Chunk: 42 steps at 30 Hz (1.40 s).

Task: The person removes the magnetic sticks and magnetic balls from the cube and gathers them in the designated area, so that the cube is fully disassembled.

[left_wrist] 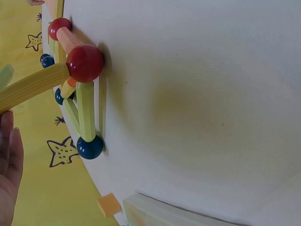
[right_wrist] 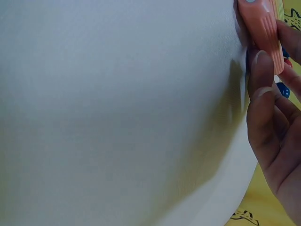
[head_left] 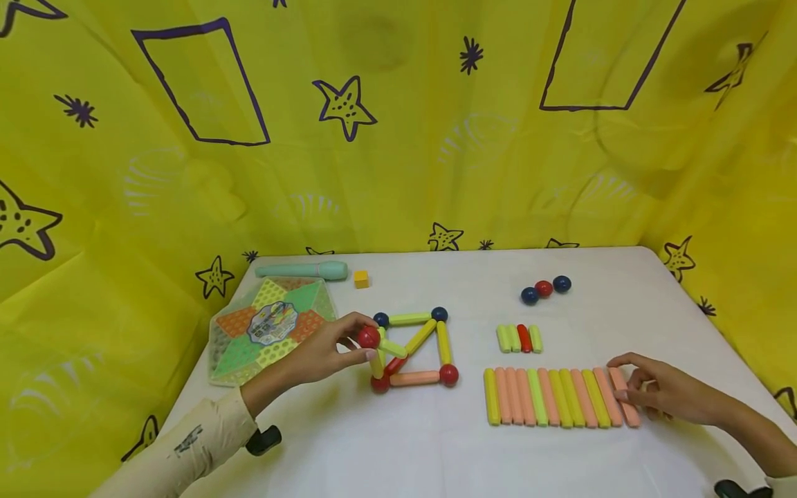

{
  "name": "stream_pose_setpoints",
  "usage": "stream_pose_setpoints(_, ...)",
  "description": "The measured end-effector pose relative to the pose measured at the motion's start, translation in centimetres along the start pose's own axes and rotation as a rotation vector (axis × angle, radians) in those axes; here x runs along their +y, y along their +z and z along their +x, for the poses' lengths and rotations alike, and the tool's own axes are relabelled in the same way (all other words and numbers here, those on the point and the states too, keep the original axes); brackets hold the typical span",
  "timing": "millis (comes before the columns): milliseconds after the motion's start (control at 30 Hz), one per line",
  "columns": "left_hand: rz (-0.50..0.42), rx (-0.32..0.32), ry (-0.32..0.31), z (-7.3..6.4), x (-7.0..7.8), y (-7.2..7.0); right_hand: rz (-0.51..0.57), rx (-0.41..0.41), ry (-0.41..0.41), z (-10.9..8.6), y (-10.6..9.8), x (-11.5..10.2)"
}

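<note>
My left hand (head_left: 326, 351) holds a red ball (head_left: 369, 337) between fingers and thumb, above the near left corner of a square frame of rods and balls. From the lower red ball (left_wrist: 85, 63), a yellow rod (left_wrist: 35, 84) rises toward that hand in the left wrist view. A light green rod (head_left: 393, 348) slants off beside the held ball. My right hand (head_left: 669, 389) pinches a salmon-coloured rod (head_left: 625, 400) at the right end of a row. In the right wrist view, fingers and thumb lie on both sides of this grooved salmon rod (right_wrist: 263, 35).
The row of yellow, salmon and green rods (head_left: 544, 398) lies right of the frame. Behind it are short rods (head_left: 525, 339) and blue and red balls (head_left: 544, 289). A patterned box (head_left: 239, 346), a mint cylinder (head_left: 301, 270) and an orange cube (head_left: 361, 279) sit at back left.
</note>
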<state>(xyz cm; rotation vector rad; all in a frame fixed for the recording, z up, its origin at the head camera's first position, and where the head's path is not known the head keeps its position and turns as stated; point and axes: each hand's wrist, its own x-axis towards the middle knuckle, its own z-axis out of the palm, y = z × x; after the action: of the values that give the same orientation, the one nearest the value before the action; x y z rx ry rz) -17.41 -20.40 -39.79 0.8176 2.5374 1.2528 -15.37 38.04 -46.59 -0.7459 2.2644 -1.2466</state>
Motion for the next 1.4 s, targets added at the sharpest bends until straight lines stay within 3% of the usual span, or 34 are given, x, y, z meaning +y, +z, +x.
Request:
stream_pose_setpoints(167, -0.004, -0.001, 0.0, 0.0, -0.1, 0.0, -0.054, 0.036, -0.003, 0.3, 0.3, -0.1)
stream_pose_setpoints(400, -0.001, 0.0, 0.0, 0.0, -0.2, 0.0, -0.092, 0.072, 0.076, 0.0, 0.0, -0.4)
stream_pose_setpoints(700, -0.01, 0.004, 0.012, 0.1, -0.2, 0.0, -0.008, -0.006, 0.037, 0.1, -0.5, -0.2)
stream_pose_setpoints(1133, -0.024, 0.012, 0.005, -0.2, -0.3, 0.2, -0.135, 0.079, 0.07, 1.1, 0.4, -1.0)
stream_pose_setpoints(1267, -0.022, 0.02, 0.008, -0.2, -0.3, 0.3, -0.132, 0.065, 0.104, 1.2, 0.2, -1.3)
stream_pose_setpoints(1400, -0.026, 0.023, 0.014, -0.2, -0.4, 0.3, -0.162, 0.082, 0.195, 1.6, -0.5, -1.8)
